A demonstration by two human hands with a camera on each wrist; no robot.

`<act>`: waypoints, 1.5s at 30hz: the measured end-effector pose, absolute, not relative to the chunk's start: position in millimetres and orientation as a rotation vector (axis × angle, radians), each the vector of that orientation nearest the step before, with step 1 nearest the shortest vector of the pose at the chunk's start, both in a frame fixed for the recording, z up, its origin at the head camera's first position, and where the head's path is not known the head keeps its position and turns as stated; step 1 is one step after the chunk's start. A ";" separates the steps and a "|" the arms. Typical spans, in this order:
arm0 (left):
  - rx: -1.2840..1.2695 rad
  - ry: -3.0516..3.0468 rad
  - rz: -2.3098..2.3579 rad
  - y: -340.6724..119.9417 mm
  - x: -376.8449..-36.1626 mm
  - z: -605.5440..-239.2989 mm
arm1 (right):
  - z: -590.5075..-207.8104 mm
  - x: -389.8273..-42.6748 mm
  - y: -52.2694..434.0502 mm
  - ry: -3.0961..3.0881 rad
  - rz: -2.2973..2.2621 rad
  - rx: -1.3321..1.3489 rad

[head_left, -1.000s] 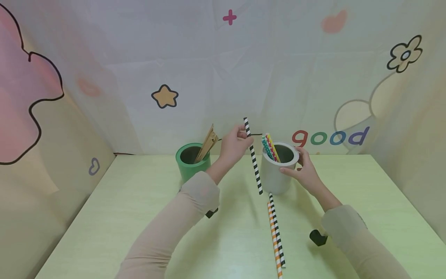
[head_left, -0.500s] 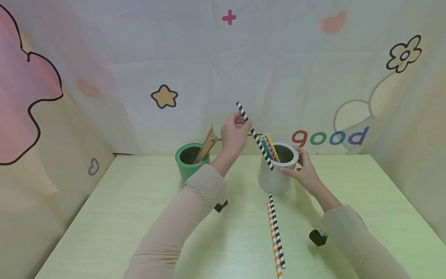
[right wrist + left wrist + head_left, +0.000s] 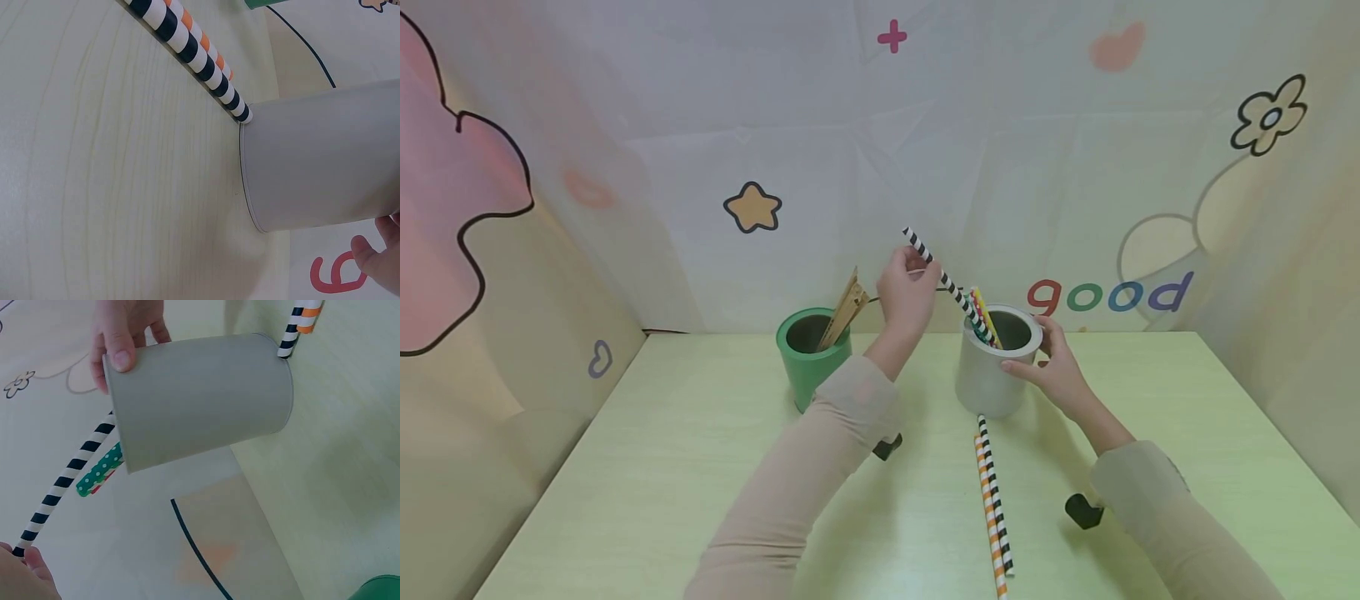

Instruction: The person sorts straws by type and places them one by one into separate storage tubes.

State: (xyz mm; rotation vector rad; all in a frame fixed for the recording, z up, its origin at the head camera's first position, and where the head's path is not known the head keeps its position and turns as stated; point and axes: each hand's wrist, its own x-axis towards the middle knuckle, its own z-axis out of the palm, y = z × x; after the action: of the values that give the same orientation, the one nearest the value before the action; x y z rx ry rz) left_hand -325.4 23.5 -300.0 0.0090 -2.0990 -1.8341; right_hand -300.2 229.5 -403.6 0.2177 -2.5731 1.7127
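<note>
Head view: the left hand point(image 3: 907, 293) pinches a black-and-white straw point(image 3: 946, 283) in its fingers, the straw tilted with its lower end dipped into the grey cup point(image 3: 992, 375) among the coloured straws point(image 3: 983, 317). The right hand point(image 3: 1054, 367) grips that cup's rim and side. 2 striped straws point(image 3: 994, 500) lie on the counter point(image 3: 662, 467) touching the cup's base, and a green cup point(image 3: 808, 354) with wooden sticks point(image 3: 846, 308) stands to the left.

Striped straw's point(image 3: 946, 281) lower end hidden inside the grey cup point(image 3: 992, 375).

Two cups point(image 3: 997, 367), two loose straws point(image 3: 994, 500), perhaps four straws point(image 3: 981, 321) in the grey cup.
</note>
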 end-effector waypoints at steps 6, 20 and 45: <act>0.030 -2.169 -1.766 28.9 -324.6 -312.2 | -404.3 -300.2 228.7 -2.574 1.714 0.211; -0.005 -2.309 -1.728 46.6 -319.1 -336.1 | -404.1 -299.1 228.7 -2.563 1.708 0.219; -0.038 -2.470 -1.673 57.0 -311.5 -359.0 | -402.6 -298.4 229.6 -2.566 1.738 0.221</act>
State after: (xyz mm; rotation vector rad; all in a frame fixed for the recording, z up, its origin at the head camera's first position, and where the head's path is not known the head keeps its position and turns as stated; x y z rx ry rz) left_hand -311.5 57.0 -359.0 -0.0379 -2.4701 -1.6734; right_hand -298.4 229.6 -402.6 0.2208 -2.5662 1.7385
